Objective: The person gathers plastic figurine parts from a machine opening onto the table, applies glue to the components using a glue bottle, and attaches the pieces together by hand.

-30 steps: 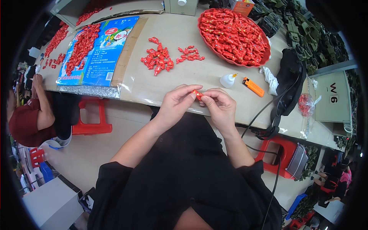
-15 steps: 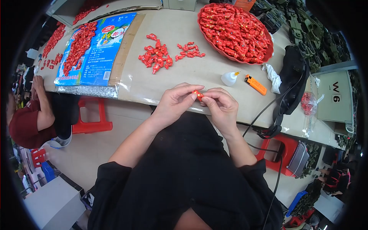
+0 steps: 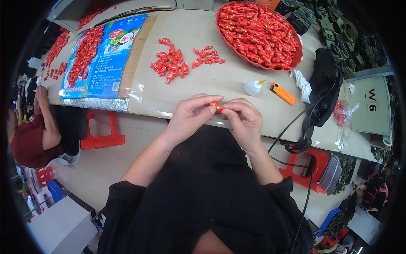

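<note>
A small red piece with gold marks (image 3: 217, 106) is pinched between both hands over the table's near edge. My left hand (image 3: 192, 115) grips its left end with thumb and fingers, and my right hand (image 3: 244, 117) grips its right end. Beyond them on the table lie a cluster of red pieces (image 3: 170, 63) and a smaller group of red pieces (image 3: 208, 57). A white bottle with a yellow tip (image 3: 253, 87) and an orange lighter (image 3: 283, 93) lie to the right of my hands. A red tray (image 3: 220, 31) heaped with similar pieces stands at the back.
A blue printed cardboard sheet (image 3: 105, 59) bears more red pieces at left. A co-worker in a maroon shirt (image 3: 31, 142) sits at far left. On the right are white tissue (image 3: 301, 86), a black strap bag (image 3: 322, 91) with a cable, and a red stool (image 3: 311, 169).
Both hands keep their grip on the red piece, with only slight finger shifts. The table and its items have shifted slightly in view.
</note>
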### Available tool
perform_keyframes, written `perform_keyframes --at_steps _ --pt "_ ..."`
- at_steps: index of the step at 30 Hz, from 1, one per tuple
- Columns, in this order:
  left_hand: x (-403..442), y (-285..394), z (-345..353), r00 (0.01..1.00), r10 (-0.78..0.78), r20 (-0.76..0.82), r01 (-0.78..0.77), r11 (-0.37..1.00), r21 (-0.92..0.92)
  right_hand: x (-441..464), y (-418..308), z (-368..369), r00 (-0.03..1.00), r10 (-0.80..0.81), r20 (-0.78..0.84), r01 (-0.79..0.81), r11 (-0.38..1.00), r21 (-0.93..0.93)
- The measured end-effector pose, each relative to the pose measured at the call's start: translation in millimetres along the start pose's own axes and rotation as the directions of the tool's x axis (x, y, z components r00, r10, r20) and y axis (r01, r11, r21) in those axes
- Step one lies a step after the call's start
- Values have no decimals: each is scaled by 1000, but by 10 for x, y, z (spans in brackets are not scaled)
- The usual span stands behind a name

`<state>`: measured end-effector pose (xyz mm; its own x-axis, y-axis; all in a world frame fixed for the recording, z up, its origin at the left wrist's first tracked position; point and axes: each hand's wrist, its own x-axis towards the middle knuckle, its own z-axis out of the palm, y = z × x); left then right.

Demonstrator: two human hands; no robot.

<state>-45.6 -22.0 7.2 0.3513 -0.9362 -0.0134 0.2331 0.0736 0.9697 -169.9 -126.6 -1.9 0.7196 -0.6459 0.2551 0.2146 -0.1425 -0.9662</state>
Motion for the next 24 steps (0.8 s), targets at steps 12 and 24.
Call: perform_keyframes --at_steps 12,24 --pt "-2 9 23 1000 9 -7 -9 999 -34 -18 11 -5 996 -92 8 92 982 -164" --pt "7 7 14 1000 17 -11 -17 1000 -3 -10 21 3 994 -106 20 108 979 -175"
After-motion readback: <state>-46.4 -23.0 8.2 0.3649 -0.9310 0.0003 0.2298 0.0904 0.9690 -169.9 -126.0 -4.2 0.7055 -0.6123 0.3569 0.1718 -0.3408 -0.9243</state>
